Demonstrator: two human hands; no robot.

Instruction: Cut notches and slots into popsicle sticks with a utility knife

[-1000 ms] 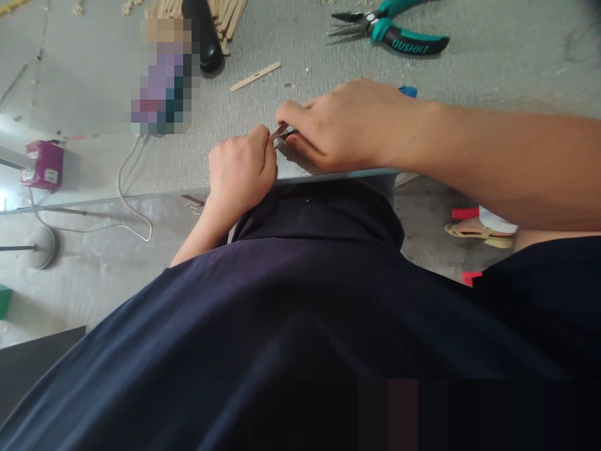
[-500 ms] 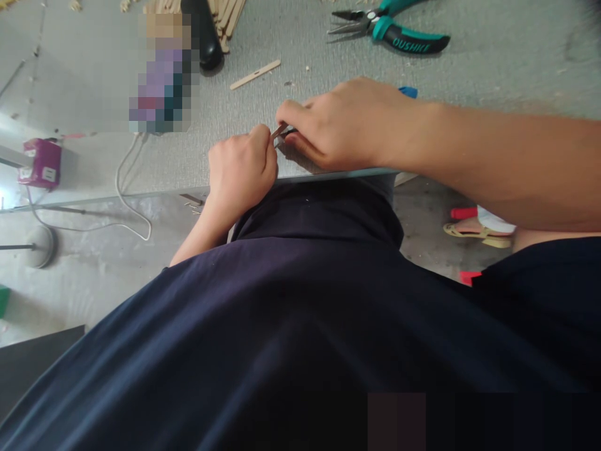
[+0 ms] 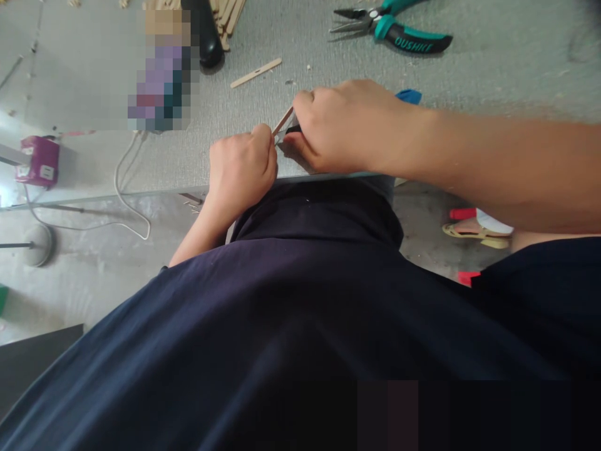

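Left hand sat at the near edge of the table, curled into a fist. Its thumb and forefinger pinched the lower end of a thin wooden stick. The stick angled up and away from the fist, just above the near edge and roughly mid-table. Right hand was closed around a small tool. Only the tool's dark tip showed, touching the stick. A blue handle end poked out behind the hand; the rest was hidden, so the tool type was unclear.

The stick looked light, stiff and flat, probably snappable and splintery if bent. Best held by a pinch on the flat faces near one end, close to where the tool met it, to limit flex.

Teal-handled pliers lay near the far edge, right of centre and well apart from the hands. A loose stick lay beyond the hands. A pile of sticks and a black cylinder sat at the far edge. A white cable hung off the near edge on the left, and a purple box was lower left, off the table.
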